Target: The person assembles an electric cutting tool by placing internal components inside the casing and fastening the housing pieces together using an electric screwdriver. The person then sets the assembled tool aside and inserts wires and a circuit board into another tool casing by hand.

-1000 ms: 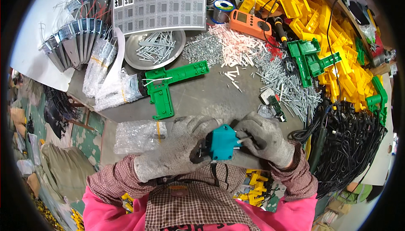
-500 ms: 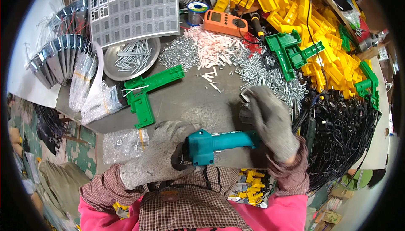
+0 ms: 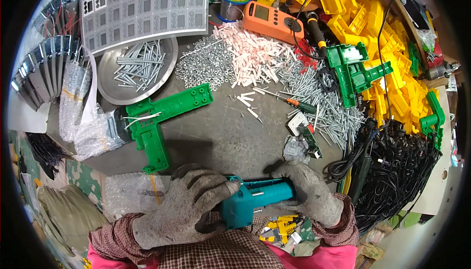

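A teal pistol-shaped plastic tool housing [image 3: 267,195] lies across both my gloved hands, close to my body at the near edge of the table. My left hand [image 3: 196,198] grips its wide left end, thumb hidden partly behind it. Around the narrow right end, my right hand [image 3: 311,190] has its fingers closed. A dark seam or gap shows along the housing's upper side. Just beyond my right hand lie a small circuit board with a white part [image 3: 300,124] and a greyish translucent lump [image 3: 296,148]. A screwdriver [image 3: 301,105] rests by the screws.
Green housing halves [image 3: 169,99] lie left and far right. Beyond are a metal dish [image 3: 105,85] of long pins, nuts [image 3: 203,65], pale pink sleeves [image 3: 252,55], screws [image 3: 338,121], an orange multimeter [image 3: 267,18] and solder spool [image 3: 233,6]. Yellow housings [image 3: 378,87] and black cables [image 3: 392,171] fill the right.
My right hand has come down from above the table onto the housing's right end. The housing now tilts and sits nearer my body. The circuit board and screwdriver have come into view.
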Demonstrator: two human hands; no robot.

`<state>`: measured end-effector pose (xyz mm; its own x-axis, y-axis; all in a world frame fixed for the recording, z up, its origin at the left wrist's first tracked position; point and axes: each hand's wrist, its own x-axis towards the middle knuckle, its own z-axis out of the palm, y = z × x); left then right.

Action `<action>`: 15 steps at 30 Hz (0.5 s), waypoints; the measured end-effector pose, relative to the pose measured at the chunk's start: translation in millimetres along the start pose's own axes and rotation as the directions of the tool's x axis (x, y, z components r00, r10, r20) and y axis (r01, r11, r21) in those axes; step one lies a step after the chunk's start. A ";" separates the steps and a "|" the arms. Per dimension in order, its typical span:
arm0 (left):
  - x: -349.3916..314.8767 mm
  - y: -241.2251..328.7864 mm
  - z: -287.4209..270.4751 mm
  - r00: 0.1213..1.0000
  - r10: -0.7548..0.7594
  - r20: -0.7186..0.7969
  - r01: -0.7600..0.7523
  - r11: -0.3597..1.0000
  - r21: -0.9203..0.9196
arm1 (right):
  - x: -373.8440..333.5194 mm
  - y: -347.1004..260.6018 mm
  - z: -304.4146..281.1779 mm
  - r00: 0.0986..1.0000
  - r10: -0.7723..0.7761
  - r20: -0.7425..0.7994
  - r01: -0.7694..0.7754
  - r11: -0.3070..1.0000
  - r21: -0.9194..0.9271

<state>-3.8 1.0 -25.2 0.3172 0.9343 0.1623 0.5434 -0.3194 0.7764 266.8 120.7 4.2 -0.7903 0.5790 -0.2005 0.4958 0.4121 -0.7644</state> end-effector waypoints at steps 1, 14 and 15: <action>0.1 -0.6 0.3 1.000 0.016 -0.013 -0.016 1.000 -0.014 | 1.2 2.3 -0.1 1.000 0.004 0.017 -0.003 1.000 -0.012; 1.8 0.3 -0.3 0.999 -0.011 -0.030 0.008 0.994 -0.109 | 13.3 9.0 -11.5 0.980 -0.104 0.170 0.104 0.995 0.014; 1.7 0.5 -0.1 0.999 -0.013 -0.034 0.010 0.995 -0.104 | 13.7 8.8 -12.1 0.978 -0.103 0.183 0.098 0.995 0.036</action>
<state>-3.2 2.5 -24.4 0.2834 0.9433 0.1728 0.4630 -0.2923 0.8368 264.6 140.8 2.2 -0.8898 0.3945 -0.2294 0.4026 0.4417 -0.8017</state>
